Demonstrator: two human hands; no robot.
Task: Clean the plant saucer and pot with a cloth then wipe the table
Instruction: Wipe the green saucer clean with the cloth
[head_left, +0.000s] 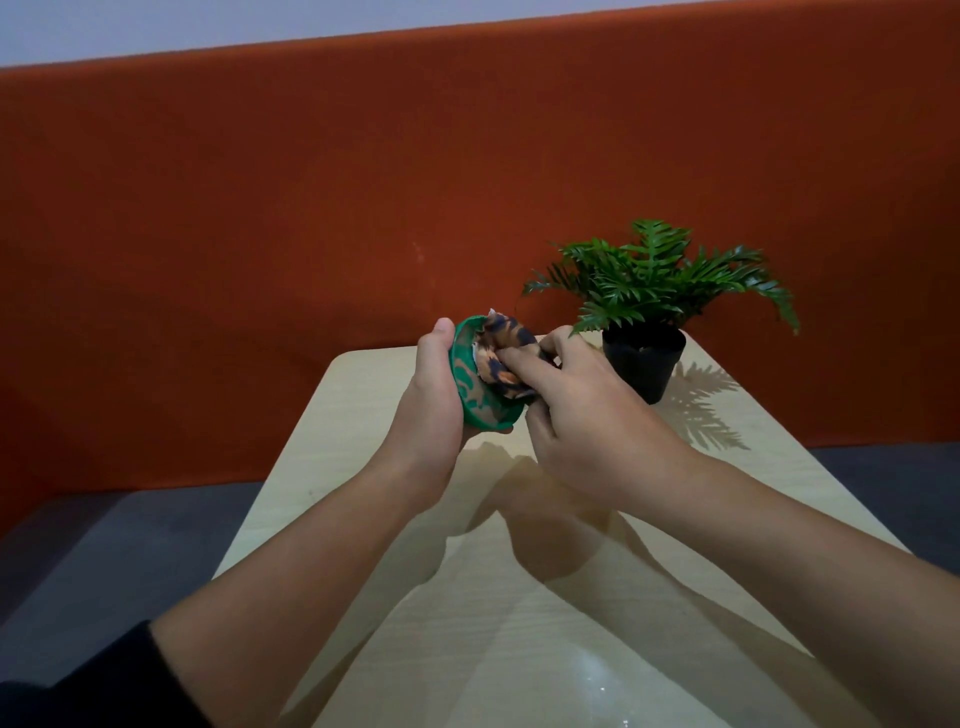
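The left hand (434, 387) holds a green saucer (470, 389) up off the table (374, 395), tilted on edge so its hollow faces right. The thumb hooks over the top rim and the fingers wrap under the bottom edge. The right hand (582, 410) presses a bunched cloth (503, 353), patterned in dark brown, orange and white, into the saucer's hollow; its forefinger lies across the cloth and the other fingers curl around the wad, gripping it. Both hands are raised above the pale wooden table, with their shadows falling on the top just below them.

Just beyond the right hand, to its far right, a black pot (644, 364) stands upright on the table near the back edge, carrying a green fern-like plant (660, 280). The pot is apart from both hands. Behind everything runs an orange-red fabric panel (260, 234).

No brand, label or writing can be read on the saucer, cloth or pot.
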